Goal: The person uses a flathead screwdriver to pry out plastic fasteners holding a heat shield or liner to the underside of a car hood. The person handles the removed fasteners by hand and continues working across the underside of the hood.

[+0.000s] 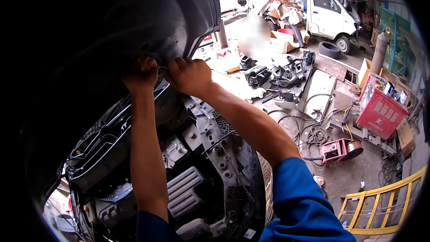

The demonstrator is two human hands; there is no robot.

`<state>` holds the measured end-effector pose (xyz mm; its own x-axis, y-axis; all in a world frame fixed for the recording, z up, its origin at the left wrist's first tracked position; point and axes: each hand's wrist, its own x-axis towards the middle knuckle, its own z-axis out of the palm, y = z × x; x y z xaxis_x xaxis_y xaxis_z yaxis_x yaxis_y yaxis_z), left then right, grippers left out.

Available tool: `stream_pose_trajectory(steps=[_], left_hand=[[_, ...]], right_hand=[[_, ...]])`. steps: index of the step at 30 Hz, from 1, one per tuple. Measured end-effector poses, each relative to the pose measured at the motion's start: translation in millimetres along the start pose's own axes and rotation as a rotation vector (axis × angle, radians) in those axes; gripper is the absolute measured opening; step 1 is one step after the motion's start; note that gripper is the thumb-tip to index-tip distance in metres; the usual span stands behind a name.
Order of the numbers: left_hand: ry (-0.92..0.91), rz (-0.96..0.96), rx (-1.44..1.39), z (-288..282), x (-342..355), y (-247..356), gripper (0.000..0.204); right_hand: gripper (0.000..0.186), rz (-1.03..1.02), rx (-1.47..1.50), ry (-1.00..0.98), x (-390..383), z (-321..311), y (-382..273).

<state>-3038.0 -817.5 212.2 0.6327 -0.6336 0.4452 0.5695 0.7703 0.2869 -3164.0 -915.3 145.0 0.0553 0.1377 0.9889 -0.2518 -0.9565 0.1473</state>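
Both my arms, in blue sleeves, reach up to the dark underside of a raised car hood. My left hand is closed, with its fingers up against the hood in shadow. Just to its right, my right hand is closed in a pinch. A thin, pale, wire-like piece spans the small gap between them, and both hands grip it. Its ends are hidden in my fingers, and I cannot tell what it fastens to. Below my forearms lies the open engine bay, with a ribbed grey engine cover.
A front grille lies left of my left forearm. On the floor to the right are dark car parts, coiled cables, a red machine, a wire spool and a yellow ladder. A white vehicle cab stands behind.
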Motion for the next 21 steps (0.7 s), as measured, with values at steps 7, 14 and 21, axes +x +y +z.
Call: stream_pose_trajectory(steps=[7,14,21], left_hand=[[0.04,0.045,0.056,8,0,-10,0.025],[0.051,0.117,0.068,0,9,-10,0.026],[0.055,0.159,0.086,10,1,-17,0.021]], right_hand=[[0.035,-0.049,0.019,-0.016,0,5,17],[0.034,-0.038,0.144,-0.042,3,14,26],[0.033,-0.07,0.118,-0.088,8,12,28]])
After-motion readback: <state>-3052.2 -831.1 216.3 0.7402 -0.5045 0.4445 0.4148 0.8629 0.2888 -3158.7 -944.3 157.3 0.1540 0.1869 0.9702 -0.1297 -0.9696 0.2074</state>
